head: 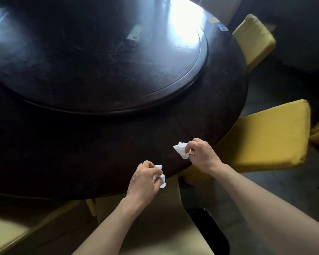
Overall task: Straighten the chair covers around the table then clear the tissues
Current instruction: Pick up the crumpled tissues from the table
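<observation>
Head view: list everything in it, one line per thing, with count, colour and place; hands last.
table: one, dark brown, round, filling the left and middle.
turntable: one, dark, round, on the table's middle.
cards: about three, small, pale, on the turntable's far part; details unclear.
chairs: at least three in yellow covers along the table's right edge; pale ones near the bottom.
bin: one, black, on the floor below the table edge.
tissues: two, white, crumpled, one in each hand.
left hand: grips a tissue at the near edge.
right hand: pinches the other tissue.
</observation>
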